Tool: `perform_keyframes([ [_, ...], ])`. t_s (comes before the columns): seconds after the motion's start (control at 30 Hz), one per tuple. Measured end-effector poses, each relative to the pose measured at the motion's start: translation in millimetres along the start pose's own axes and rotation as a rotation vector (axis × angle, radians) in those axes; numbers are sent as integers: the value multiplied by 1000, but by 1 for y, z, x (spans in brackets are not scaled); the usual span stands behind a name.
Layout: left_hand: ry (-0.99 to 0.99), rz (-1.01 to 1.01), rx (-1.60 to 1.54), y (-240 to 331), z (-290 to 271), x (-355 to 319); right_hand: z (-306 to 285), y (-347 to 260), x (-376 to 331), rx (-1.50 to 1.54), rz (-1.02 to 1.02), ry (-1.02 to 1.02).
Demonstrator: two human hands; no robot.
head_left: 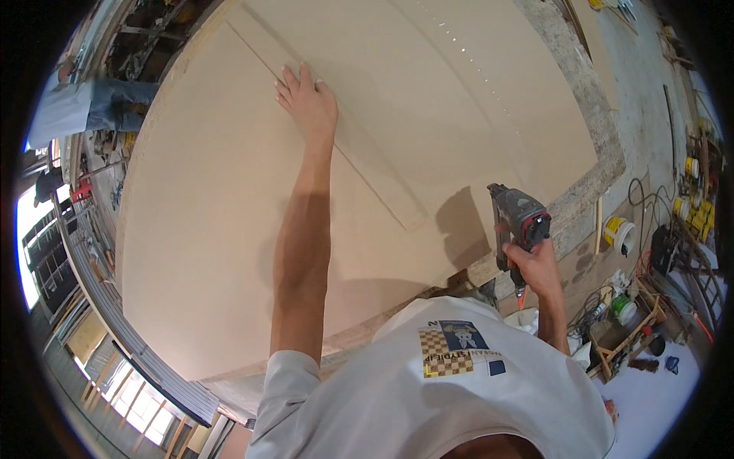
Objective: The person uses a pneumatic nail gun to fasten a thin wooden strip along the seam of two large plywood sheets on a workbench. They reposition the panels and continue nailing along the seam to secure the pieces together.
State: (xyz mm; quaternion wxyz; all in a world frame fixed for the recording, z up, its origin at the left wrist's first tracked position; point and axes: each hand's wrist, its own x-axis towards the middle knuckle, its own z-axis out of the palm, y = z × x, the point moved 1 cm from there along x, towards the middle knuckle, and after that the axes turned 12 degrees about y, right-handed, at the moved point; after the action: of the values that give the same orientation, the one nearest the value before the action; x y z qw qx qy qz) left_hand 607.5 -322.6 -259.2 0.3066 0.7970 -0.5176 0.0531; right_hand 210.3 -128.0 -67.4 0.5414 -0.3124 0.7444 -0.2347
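Observation:
My left hand (308,105) lies with fingers spread on a long narrow strip (359,164), pressing it against a large beige board (206,229). The strip runs slantwise across the board from the upper left toward the lower right. In my right hand (534,265) is a dark grey nail gun (518,216) with red parts, gripped by its handle. It is held above the board's right front corner area, apart from the strip, and casts a shadow on the board. An orange-red hose end shows below the handle.
A worn slab edge (604,153) shows around the board's right side. White-and-yellow buckets (618,232), hoses and a wooden crate (623,344) stand on the floor at right. Another person in blue trousers (118,105) is at far left, near stacked metal lengths (138,340).

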Motion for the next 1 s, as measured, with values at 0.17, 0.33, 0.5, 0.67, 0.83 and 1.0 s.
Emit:
perform_keyframes([
  [0.17,-21,-2,12,8,0,0,0,5,2,-11,17,-27],
  [0.33,-20,2,-23,7,3,-2,-1,1,0,-38,28,-12],
  [0.5,-23,1,-17,9,6,-4,-5,10,4,-30,25,-28],
  [0.67,-29,45,160,5,8,-7,-7,12,5,-76,25,-29],
  [0.83,-7,28,122,19,-1,-7,-3,3,3,-37,35,-41],
  [1.0,-21,36,174,21,-9,-10,1,-1,4,-65,29,-61],
])
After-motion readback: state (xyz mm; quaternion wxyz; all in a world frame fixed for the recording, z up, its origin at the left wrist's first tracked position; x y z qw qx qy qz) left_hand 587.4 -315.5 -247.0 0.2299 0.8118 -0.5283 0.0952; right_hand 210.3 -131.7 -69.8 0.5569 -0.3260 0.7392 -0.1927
